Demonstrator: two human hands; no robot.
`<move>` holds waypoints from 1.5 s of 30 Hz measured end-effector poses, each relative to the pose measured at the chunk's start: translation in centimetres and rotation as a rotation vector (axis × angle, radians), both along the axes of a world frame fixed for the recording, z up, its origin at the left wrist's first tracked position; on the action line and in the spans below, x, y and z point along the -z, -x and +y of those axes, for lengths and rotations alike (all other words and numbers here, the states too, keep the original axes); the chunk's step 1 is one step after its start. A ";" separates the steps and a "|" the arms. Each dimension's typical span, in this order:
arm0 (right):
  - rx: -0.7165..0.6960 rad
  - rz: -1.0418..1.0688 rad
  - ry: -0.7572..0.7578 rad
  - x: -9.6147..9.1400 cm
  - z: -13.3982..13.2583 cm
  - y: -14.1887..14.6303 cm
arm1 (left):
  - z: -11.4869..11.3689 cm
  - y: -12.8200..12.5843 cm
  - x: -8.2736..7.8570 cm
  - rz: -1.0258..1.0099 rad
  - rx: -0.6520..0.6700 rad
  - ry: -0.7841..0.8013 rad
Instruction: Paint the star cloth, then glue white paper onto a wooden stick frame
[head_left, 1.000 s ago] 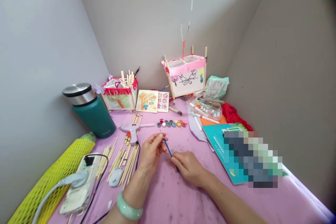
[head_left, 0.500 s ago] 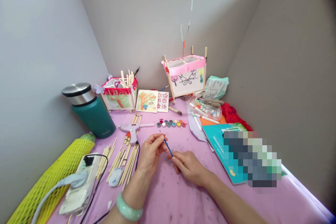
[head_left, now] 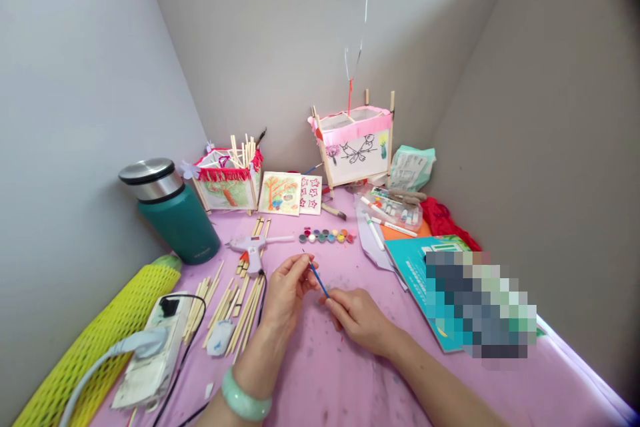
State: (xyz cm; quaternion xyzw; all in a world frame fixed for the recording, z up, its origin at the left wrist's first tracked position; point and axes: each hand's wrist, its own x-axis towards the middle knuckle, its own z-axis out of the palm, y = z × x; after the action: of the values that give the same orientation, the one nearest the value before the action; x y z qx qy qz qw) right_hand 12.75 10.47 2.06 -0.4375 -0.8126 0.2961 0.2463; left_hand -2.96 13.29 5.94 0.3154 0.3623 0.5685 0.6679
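Showing a pink-covered bench point(head_left: 320, 380) across the lower frame; holding in closed grip, by left hand point(head_left: 289, 285) near the tip and right hand point(head_left: 357, 317) farther down, a blue paintbrush point(head_left: 319, 280) at lower centre; probably light, stiff-handled, delicate-tipped, best held mid-handle.

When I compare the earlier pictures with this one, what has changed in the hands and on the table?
Nothing has clearly changed. Nothing was taken hold of or let go: the left hand keeps its grip near the tip of the blue brush, the right hand farther down the handle. The glue gun and paint pots stayed in place.
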 end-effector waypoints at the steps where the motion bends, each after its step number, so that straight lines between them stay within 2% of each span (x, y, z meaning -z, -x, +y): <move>1: 0.000 0.002 0.002 0.0 0.0 0.0 | 0.0 0.0 0.0 -0.001 0.002 0.000; 20: -0.007 0.000 0.053 -0.4 0.0 -0.2 | 0.1 0.1 0.6 0.001 0.002 0.000; 30: 0.034 0.056 0.065 -0.3 0.0 -0.1 | 0.1 0.2 0.5 -0.007 0.015 0.001; 41: 0.014 0.040 0.048 -0.9 -0.1 0.0 | 0.1 0.0 0.2 0.065 0.001 0.032; 43: 0.038 0.034 0.023 -0.8 0.0 0.0 | 0.2 0.0 0.4 0.120 -0.019 0.034; 45: 0.143 0.024 -0.057 -0.8 0.2 -0.3 | 0.4 0.1 0.6 0.206 -0.058 0.024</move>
State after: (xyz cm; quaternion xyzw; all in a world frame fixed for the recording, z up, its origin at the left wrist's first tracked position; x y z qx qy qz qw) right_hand 13.05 10.72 2.85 -0.4837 -0.7844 0.2597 0.2887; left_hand -3.04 13.65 5.31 0.3537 0.4449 0.5476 0.6141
